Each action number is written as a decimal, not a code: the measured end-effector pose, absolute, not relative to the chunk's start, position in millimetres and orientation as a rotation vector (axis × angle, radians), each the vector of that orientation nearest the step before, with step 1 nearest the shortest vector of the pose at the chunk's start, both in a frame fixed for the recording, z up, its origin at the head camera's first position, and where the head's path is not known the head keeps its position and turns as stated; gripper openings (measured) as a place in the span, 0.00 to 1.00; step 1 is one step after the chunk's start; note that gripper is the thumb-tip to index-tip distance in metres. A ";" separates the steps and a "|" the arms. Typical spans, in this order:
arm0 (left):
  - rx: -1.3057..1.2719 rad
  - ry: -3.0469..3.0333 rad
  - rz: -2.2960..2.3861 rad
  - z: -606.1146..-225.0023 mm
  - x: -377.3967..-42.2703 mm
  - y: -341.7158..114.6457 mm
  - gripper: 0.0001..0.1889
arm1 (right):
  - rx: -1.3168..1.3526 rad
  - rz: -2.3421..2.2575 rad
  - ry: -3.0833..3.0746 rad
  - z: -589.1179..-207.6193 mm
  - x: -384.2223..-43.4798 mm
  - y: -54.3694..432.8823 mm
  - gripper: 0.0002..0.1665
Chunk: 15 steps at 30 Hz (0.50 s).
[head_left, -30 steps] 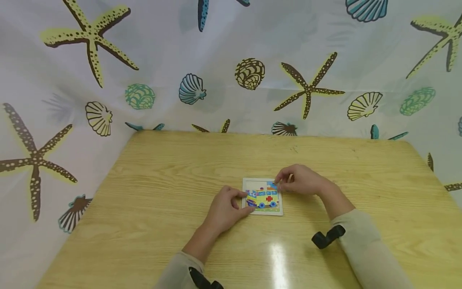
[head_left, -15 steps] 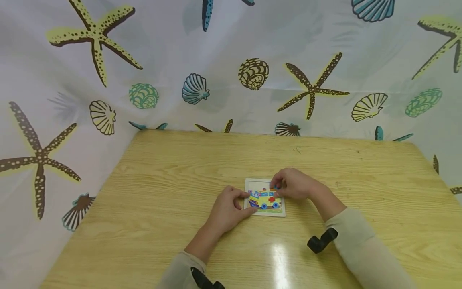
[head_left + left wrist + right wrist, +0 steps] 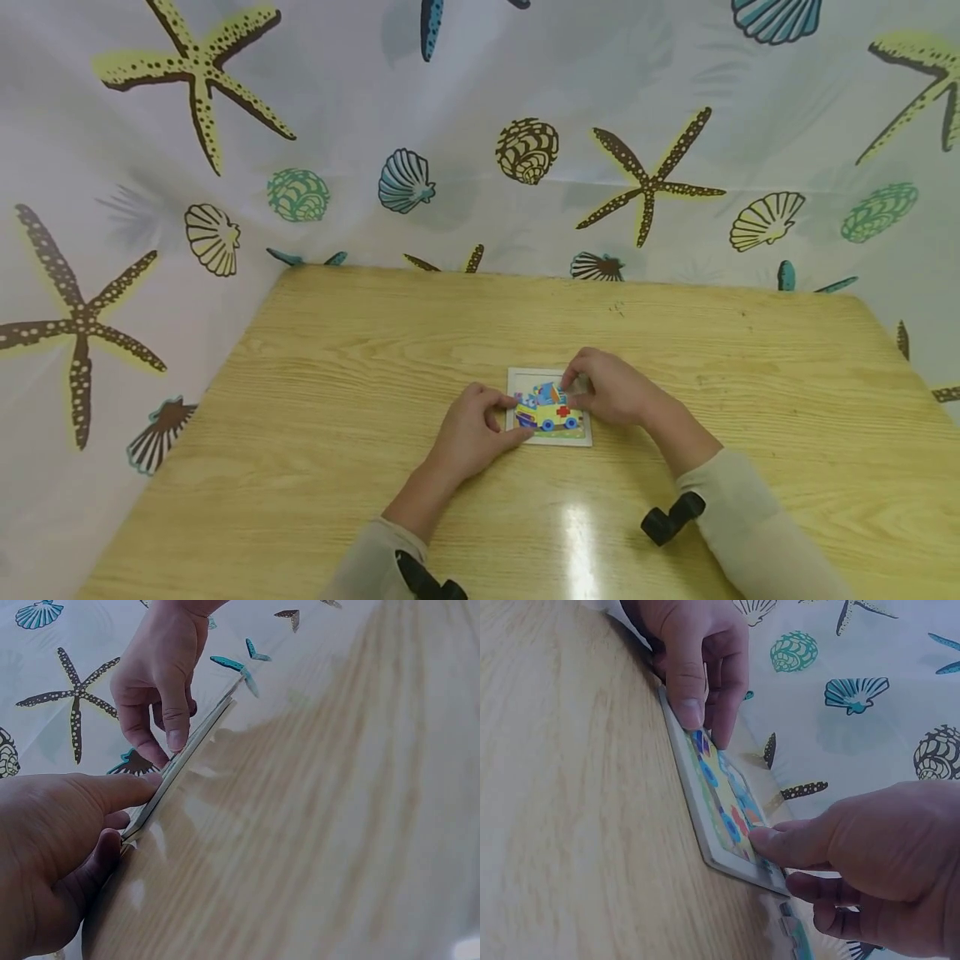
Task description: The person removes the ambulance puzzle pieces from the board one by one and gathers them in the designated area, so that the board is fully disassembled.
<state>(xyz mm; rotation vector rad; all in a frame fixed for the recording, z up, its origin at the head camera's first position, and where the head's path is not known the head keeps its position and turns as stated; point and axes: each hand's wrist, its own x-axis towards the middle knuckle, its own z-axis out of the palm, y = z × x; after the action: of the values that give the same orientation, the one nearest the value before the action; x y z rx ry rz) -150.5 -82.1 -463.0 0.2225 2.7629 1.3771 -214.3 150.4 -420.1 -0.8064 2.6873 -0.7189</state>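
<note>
A jigsaw puzzle (image 3: 558, 424) of a yellow ambulance with a red cross lies in a white tray (image 3: 562, 442) on the table. My left hand (image 3: 465, 429) holds the tray's left side, thumb near the lower corner and forefinger higher up. With thumb and fingertips my right hand (image 3: 611, 387) pinches a blue and orange puzzle piece (image 3: 551, 392), tilted over the upper part of the picture. Along the tray's far side a pale strip shows without picture. In the right wrist view, thumb and fingers come down at the tray's near right edge, partly covering the picture.
Beneath the right hand, in the right wrist view, a tabbed colourful piece (image 3: 796, 931) lies beside the tray. The wood-grain table (image 3: 360, 350) extends around it. A white curtain (image 3: 465, 100) printed with shells and starfish hangs behind and at the sides.
My right hand has moved left over the tray from its upper right corner. The blue and orange piece now shows farther left, tilted. The left hand has kept its place on the tray.
</note>
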 end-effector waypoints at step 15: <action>0.220 2.749 1.372 -460.1 -149.6 -82.3 0.21 | -0.758 -0.809 2.632 -419.8 -219.0 141.6 0.12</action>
<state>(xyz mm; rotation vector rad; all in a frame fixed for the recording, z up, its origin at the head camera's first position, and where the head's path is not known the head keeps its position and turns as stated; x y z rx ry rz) -149.6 -82.3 -460.1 0.2198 2.7492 1.3715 -219.0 141.6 -419.8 -0.7582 2.6315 -0.8086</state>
